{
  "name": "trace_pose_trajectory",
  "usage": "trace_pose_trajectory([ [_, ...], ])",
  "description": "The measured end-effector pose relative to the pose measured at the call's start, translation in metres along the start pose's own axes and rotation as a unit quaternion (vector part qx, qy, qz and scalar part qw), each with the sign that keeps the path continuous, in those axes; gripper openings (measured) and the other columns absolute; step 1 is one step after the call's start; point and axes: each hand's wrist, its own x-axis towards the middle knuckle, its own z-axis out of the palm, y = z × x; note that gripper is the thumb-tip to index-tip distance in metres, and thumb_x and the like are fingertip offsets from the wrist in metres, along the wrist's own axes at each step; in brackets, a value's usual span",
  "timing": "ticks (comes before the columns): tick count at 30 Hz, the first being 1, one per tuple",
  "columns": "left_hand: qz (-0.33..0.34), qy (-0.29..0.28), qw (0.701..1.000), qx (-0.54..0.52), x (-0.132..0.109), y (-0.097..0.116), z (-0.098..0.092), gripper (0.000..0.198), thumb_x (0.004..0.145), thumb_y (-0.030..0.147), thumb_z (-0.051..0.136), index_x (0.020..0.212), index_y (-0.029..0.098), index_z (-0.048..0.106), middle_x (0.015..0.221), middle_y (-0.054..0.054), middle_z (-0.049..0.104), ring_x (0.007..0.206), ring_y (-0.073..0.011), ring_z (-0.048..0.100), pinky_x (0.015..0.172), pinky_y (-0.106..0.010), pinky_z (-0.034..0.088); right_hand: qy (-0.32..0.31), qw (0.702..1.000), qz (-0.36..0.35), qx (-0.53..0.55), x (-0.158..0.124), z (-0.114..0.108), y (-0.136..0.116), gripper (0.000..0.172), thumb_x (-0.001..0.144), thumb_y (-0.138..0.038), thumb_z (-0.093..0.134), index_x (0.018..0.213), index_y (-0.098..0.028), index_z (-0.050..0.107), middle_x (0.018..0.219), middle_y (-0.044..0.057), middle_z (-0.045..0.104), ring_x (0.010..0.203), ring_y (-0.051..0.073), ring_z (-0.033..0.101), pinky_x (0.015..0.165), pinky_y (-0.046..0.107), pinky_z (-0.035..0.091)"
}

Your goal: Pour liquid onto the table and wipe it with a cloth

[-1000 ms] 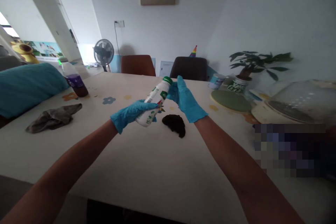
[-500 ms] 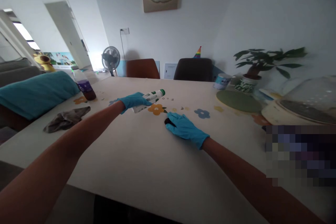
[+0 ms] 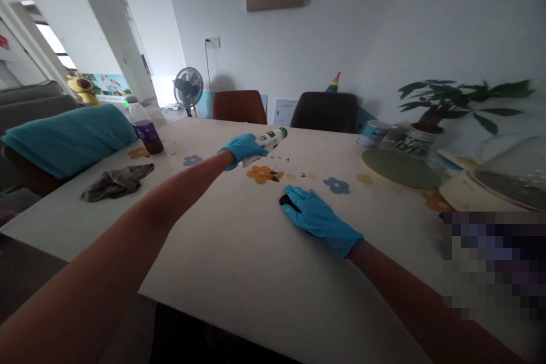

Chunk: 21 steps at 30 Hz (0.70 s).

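My left hand (image 3: 242, 149), in a blue glove, is closed around a white bottle (image 3: 268, 141) with a green cap. The bottle lies tilted across the grip, its cap pointing away to the right above the white table (image 3: 222, 250). My right hand (image 3: 318, 217), gloved in the same blue, rests low over the tabletop with its fingers over a dark object (image 3: 288, 202). Only one rounded end of that object shows, so its kind is hidden. Printed orange (image 3: 261, 174) and blue flowers (image 3: 336, 185) lie near both hands.
A crumpled grey cloth (image 3: 117, 182) and a bottle of dark liquid with a purple label (image 3: 147, 129) stand at left. Toward the right are a green round mat (image 3: 401, 168), a can (image 3: 372, 134), a potted plant (image 3: 420, 139) and a pale lidded pot (image 3: 469, 190). Chairs (image 3: 239, 107) line the far edge.
My left hand has carried the white bottle farther forward and right, past the orange flower. My right hand has slid slightly right and nearer to me. The view has turned a little left.
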Motion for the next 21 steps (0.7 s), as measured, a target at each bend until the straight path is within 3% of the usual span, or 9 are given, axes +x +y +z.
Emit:
trace_pose_trajectory([
  [3, -0.009, 0.019, 0.999, 0.041, -0.011, -0.017, -0.006, 0.055, 0.1, 0.051, 0.078, 0.137, 0.011, 0.075, 0.11, -0.008, 0.072, 0.091, -0.019, 0.054, 0.1, -0.038, 0.051, -0.003, 1.0, 0.003, -0.007, -0.005, 0.001, 0.001, 0.09, 0.113, -0.057, 0.034, 0.185, -0.004, 0.045, 0.189, 0.019, 0.036, 0.178, 0.04, 0.037, 0.151, 0.06, 0.012],
  [6, -0.017, -0.004, 0.997, 0.076, -0.04, -0.039, -0.016, 0.051, 0.1, 0.055, 0.078, 0.131, 0.015, 0.075, 0.104, -0.005, 0.07, 0.089, -0.0192, 0.054, 0.099, -0.037, 0.048, -0.002, 1.0, 0.001, -0.012, -0.007, 0.003, 0.0, 0.092, 0.112, -0.057, 0.031, 0.183, 0.0, 0.045, 0.189, 0.02, 0.036, 0.178, 0.041, 0.037, 0.151, 0.062, 0.014],
  [9, -0.034, -0.024, 0.992, 0.116, -0.071, -0.061, -0.029, 0.054, 0.1, 0.063, 0.076, 0.134, 0.02, 0.075, 0.114, -0.006, 0.074, 0.092, -0.0204, 0.058, 0.096, -0.036, 0.044, 0.002, 1.0, 0.002, -0.007, -0.009, 0.003, 0.0, 0.093, 0.111, -0.057, 0.027, 0.182, -0.001, 0.048, 0.188, 0.019, 0.038, 0.177, 0.04, 0.039, 0.151, 0.061, 0.016],
  [12, -0.056, -0.013, 0.985, 0.16, -0.086, -0.075, -0.045, 0.059, 0.102, 0.068, 0.071, 0.138, 0.022, 0.074, 0.12, -0.007, 0.075, 0.095, -0.0216, 0.059, 0.094, -0.035, 0.042, 0.012, 1.0, 0.0, 0.0, -0.009, 0.004, 0.002, 0.095, 0.11, -0.058, 0.027, 0.181, 0.001, 0.049, 0.188, 0.02, 0.039, 0.177, 0.04, 0.04, 0.151, 0.06, 0.018],
  [16, -0.085, -0.007, 0.986, 0.142, -0.076, -0.074, -0.056, 0.063, 0.101, 0.068, 0.069, 0.138, 0.018, 0.073, 0.118, -0.009, 0.075, 0.095, -0.0237, 0.061, 0.097, -0.04, 0.047, 0.018, 1.0, -0.009, -0.007, -0.006, 0.008, 0.005, 0.094, 0.11, -0.057, 0.029, 0.181, 0.002, 0.048, 0.187, 0.021, 0.038, 0.177, 0.043, 0.038, 0.15, 0.065, 0.018],
  [21, -0.067, 0.017, 0.997, 0.041, -0.038, -0.053, -0.044, 0.066, 0.104, 0.063, 0.072, 0.147, 0.013, 0.068, 0.125, -0.011, 0.076, 0.096, -0.0209, 0.063, 0.098, -0.041, 0.055, 0.007, 0.999, 0.003, -0.036, -0.012, 0.009, 0.008, 0.09, 0.113, -0.054, 0.03, 0.184, 0.0, 0.043, 0.189, 0.018, 0.034, 0.178, 0.043, 0.036, 0.149, 0.07, 0.012],
])
